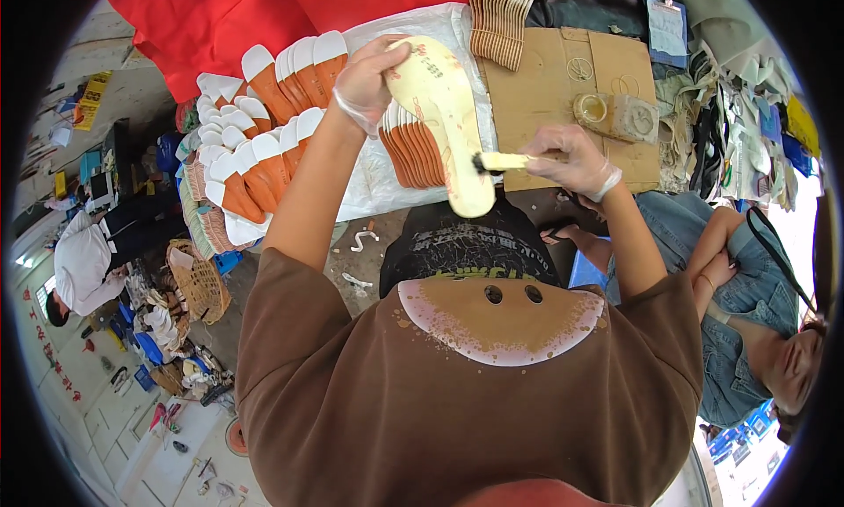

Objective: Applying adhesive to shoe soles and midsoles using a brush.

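The left hand [369,78], in a thin clear glove, grips a pale yellow insole [447,125] by its broad end, thumb over the face. The right hand [570,155], gloved too, pinches a flat brush [508,161], its black bristles against the insole's right edge toward the narrow end. From here I can't tell how wet they are.

The insole hangs in the air partly over a fan of orange pieces [409,155], and that's what I'd worry about: bristles slipping past the rim could smear whatever lies below. With only the broad end held, a hard push of the brush could tip the narrow end down. A tacky glove could also mark the face.

To the right, on a cardboard sheet [527,112], a round jar [592,110] sits just beyond the right hand, where a careless knuckle might catch it. Orange-and-white stacks [303,72] crowd the white sheet [356,191] behind the left forearm, leaving it little room. A person in denim [769,300] sits close by the right arm, narrowing elbow space.
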Available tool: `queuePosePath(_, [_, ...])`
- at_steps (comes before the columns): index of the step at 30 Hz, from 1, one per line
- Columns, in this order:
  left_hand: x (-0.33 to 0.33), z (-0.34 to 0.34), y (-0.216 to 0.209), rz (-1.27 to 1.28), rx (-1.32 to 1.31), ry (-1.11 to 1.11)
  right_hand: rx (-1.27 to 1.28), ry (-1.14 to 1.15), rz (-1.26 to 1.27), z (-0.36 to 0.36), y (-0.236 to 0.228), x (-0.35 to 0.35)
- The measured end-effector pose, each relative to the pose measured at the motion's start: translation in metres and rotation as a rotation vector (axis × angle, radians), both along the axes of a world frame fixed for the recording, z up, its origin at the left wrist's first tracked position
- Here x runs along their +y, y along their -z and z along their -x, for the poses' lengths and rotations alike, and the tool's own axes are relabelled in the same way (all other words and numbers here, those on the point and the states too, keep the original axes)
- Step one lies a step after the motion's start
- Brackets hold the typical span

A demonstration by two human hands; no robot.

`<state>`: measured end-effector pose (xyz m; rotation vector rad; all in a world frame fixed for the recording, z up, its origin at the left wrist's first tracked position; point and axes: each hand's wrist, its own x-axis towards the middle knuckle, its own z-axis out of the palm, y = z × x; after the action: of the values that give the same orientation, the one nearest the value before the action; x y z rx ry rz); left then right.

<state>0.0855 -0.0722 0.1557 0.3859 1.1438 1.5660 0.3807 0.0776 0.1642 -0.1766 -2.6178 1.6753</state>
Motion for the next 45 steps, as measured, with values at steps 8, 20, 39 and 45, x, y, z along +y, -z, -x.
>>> queuePosePath(8, [-0.015,-0.021,-0.012,0.026,-0.185,-0.324,-0.213,0.685,0.282,-0.048,0.037,0.022])
queuePosePath(20, [-0.015,-0.147,-0.004,-0.119,0.165,-0.489,0.22,0.996,0.035,0.002,0.064,-0.065])
queuePosePath(39, [0.016,-0.143,0.031,0.001,0.616,-0.35,0.2,0.739,-0.103,0.052,0.0,-0.05])
queuePosePath(45, [0.016,-0.127,0.0,-0.064,0.37,-0.207,0.163,0.903,-0.062,0.061,-0.003,-0.002])
